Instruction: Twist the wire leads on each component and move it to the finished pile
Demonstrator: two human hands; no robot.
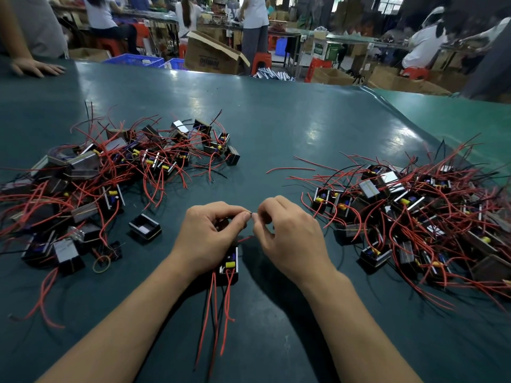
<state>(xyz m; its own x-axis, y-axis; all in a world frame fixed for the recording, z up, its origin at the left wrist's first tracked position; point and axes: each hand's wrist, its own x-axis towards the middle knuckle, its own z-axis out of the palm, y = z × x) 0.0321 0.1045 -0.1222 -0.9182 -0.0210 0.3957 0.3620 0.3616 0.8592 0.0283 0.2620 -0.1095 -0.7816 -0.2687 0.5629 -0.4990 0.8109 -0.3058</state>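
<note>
Head view, nearest first: one component (229,265) rests on the table (276,139) under my left wrist, red and black leads trailing toward me. My left hand (210,236) and right hand (287,236) meet above it, fingertips of both pinching a short dark wire end (251,214) between them, evidently so it can be twisted while the body stays anchored. Piles of wired components lie either side: left pile (110,172), right pile (414,217); which is the finished one I cannot tell. A loose rubber band (101,264) lies left. Surface is a dark green mat. Beyond: cardboard boxes (213,55), workers at benches, another person's hand (36,68) on the far edge.
</note>
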